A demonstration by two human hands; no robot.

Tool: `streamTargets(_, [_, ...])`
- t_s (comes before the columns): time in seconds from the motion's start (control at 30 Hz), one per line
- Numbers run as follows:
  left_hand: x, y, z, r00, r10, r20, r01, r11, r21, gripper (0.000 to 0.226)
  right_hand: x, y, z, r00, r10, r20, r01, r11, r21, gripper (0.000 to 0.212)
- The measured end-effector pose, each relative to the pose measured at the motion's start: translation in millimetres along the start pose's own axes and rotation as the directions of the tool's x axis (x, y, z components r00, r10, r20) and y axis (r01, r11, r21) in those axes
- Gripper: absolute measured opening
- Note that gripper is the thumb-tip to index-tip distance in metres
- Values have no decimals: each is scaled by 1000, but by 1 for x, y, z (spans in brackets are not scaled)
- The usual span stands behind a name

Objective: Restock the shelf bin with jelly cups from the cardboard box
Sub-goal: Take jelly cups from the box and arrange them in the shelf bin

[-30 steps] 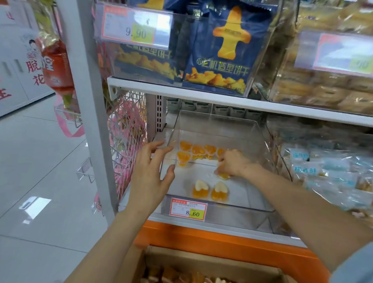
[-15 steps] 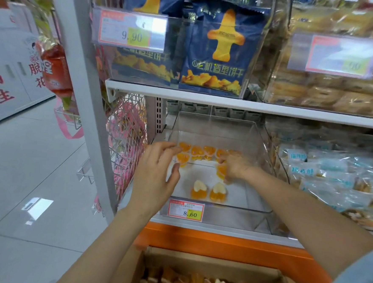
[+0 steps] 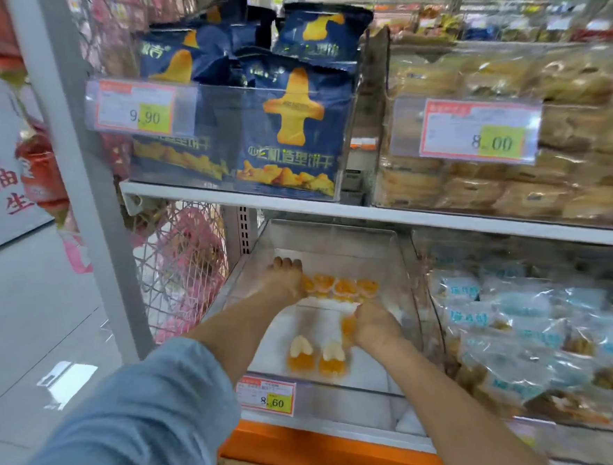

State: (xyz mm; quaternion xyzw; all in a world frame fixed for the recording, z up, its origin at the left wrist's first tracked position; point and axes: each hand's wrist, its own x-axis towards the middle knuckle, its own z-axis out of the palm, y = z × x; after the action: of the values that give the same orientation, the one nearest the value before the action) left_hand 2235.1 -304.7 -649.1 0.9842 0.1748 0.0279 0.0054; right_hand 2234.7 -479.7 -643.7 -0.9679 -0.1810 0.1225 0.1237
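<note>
Both hands reach inside the clear shelf bin (image 3: pixel 326 388). The left hand (image 3: pixel 284 281) lies flat, fingers apart, beside the back row of jelly cups (image 3: pixel 343 285). The right hand (image 3: pixel 373 326) is curled around one jelly cup (image 3: pixel 347 326) nearer the bin's front.

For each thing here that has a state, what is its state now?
Bin: open top, nearly empty.
Back jelly cups: in a row, upright.
Front jelly cups: two, lying on their sides.
Left hand: inside bin, at the row's left end.
Right hand: inside bin, closed on a jelly cup.
Biscuit bags: upright, sealed.
</note>
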Motion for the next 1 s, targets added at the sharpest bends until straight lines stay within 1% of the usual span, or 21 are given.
streamTargets(0.07, [9, -1, 3, 1000, -4, -13, 4, 1000, 5, 54, 0, 1, 0, 999, 24, -30, -24, 1000, 6, 35])
streamTargets(0.17, [15, -2, 2, 999, 42, -29, -42, 999, 11, 40, 1, -1, 1, 998, 23, -55, -24, 999, -25, 35])
streamTargets(0.27, [16, -6, 0, 995, 98, -32, -96, 994, 42, 42, -2, -4, -1, 998, 15, -68, -19, 998, -66, 39])
streamTargets(0.33, [16, -6, -2, 990, 134, -49, -130, 988, 87, 37, -4, -6, -3, 998, -1, -71, -4, 998, -68, 41])
streamTargets(0.43, [16, -7, 0, 988, 140, -65, -130, 983, 133, 35, -6, -7, -6, 997, -13, -71, 8, 998, -70, 38])
streamTargets(0.5, [12, -6, -4, 990, 132, -45, -127, 986, 106, 36, -9, -7, -8, 998, 5, -55, -9, 998, -67, 37])
streamTargets(0.57, [4, -5, -15, 989, 142, -42, -141, 989, 43, 41, -10, -8, -9, 999, 19, -39, -21, 998, -63, 35])
streamTargets(0.63, [-13, -2, -35, 980, 173, -95, -178, 983, -48, 44, -9, -9, -9, 999, 20, -29, -22, 997, -67, 33])
streamTargets(0.67, [-26, -2, -46, 967, 201, -154, -216, 972, -88, 43, -9, -11, -8, 1000, 20, -21, -22, 997, -68, 32])
streamTargets(0.77, [-73, -15, -73, 882, 242, -405, -337, 923, -183, 36, -2, -15, -6, 1000, -9, 9, 9, 999, -41, 40])
streamTargets(0.83, [-100, -35, -77, 838, 205, -506, -349, 913, -210, 33, 3, -17, -8, 999, -28, 45, 31, 998, -47, 42])
streamTargets(0.87, [-111, -46, -75, 838, 159, -522, -319, 918, -233, 35, 5, -18, -9, 997, -42, 71, 46, 997, -57, 42])
streamTargets(0.93, [-127, -63, -68, 865, 41, -500, -225, 923, -313, 37, 8, -20, -12, 990, -75, 118, 81, 995, -54, 44])
streamTargets(1.0, [-140, -72, -58, 874, -34, -484, -183, 901, -394, 40, 10, -23, -16, 984, -77, 163, 83, 996, -29, 46])
